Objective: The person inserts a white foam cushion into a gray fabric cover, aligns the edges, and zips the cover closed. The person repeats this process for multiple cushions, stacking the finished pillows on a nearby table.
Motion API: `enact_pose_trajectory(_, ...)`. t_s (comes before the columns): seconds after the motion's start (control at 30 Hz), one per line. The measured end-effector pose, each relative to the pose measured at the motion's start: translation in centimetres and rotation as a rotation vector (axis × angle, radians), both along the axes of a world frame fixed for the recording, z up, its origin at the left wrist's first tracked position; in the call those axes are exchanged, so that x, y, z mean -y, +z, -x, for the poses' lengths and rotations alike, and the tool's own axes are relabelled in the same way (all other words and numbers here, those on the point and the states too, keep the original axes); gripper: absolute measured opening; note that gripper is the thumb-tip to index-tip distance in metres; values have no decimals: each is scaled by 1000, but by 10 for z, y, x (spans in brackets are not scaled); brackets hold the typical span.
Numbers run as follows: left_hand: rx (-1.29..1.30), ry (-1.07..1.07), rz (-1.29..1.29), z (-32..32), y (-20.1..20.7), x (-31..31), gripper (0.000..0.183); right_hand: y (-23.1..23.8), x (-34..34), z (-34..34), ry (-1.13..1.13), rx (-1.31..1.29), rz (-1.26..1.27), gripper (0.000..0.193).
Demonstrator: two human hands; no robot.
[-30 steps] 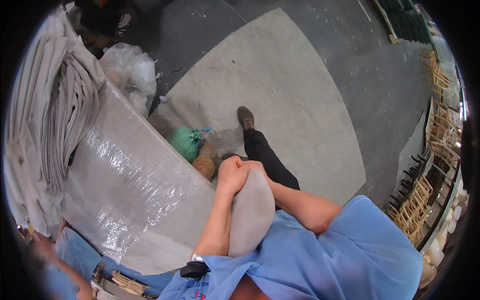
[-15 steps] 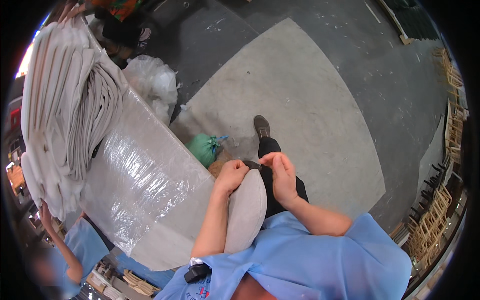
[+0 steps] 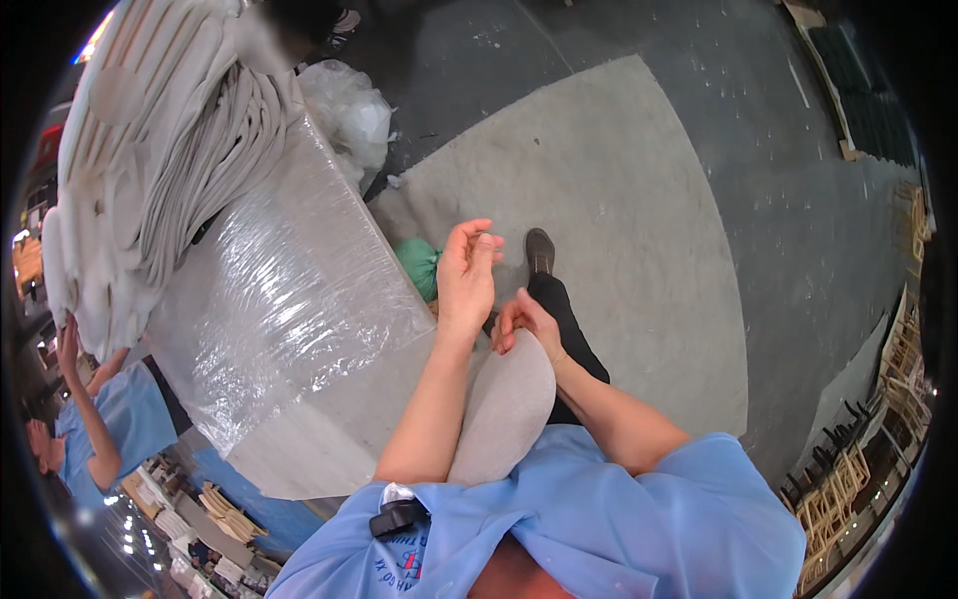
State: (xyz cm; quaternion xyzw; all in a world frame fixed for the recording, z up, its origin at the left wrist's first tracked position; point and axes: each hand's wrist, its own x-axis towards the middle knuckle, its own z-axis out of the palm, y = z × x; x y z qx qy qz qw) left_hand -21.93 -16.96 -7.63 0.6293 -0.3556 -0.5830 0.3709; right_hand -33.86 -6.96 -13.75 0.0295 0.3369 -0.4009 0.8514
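Note:
A light grey padded cushion (image 3: 507, 404) stands on edge against my body, between my forearms. My right hand (image 3: 531, 321) is at its far end, fingers curled in and closed on the cushion's edge. Beyond that end, my left hand (image 3: 467, 278) is lifted with its fingers stretched forward and slightly bent. Nothing shows in it. The cushion's underside is hidden.
To the left stands a work table (image 3: 299, 299) covered in clear plastic film, piled with grey fabric covers (image 3: 215, 150). A co-worker in a blue shirt (image 3: 125, 414) reaches toward the pile. A green sack (image 3: 419, 265) and clear plastic bags (image 3: 349, 115) lie beside the table. Wooden frames (image 3: 843, 499) line the right.
My left hand has left the cushion's edge, opened and moved forward. My right hand, raised before, has come down and closed at the cushion's far end. The view has shifted slightly.

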Motion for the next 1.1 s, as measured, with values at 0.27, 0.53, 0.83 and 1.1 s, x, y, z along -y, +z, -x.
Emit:
enact_pose_trajectory(0.27, 4, -20, -42, -61, 37, -56, 28, 20, -14, -5, -80, 246, 5, 64)
enact_pose_trajectory(0.53, 223, -347, -393, -174, 77, -216, 51, 61, 5, -26, -2, 546, 371, 68)
enact_pose_trajectory(0.83, 620, -143, -42, -204, 60, -259, 30, 106, 34, -32, 838, -477, 546, 44)
enact_pose_trajectory(1.1, 632, -144, -66, -216, 73, -263, 33, 150, 42, -77, 1551, -1158, 1245, 49)
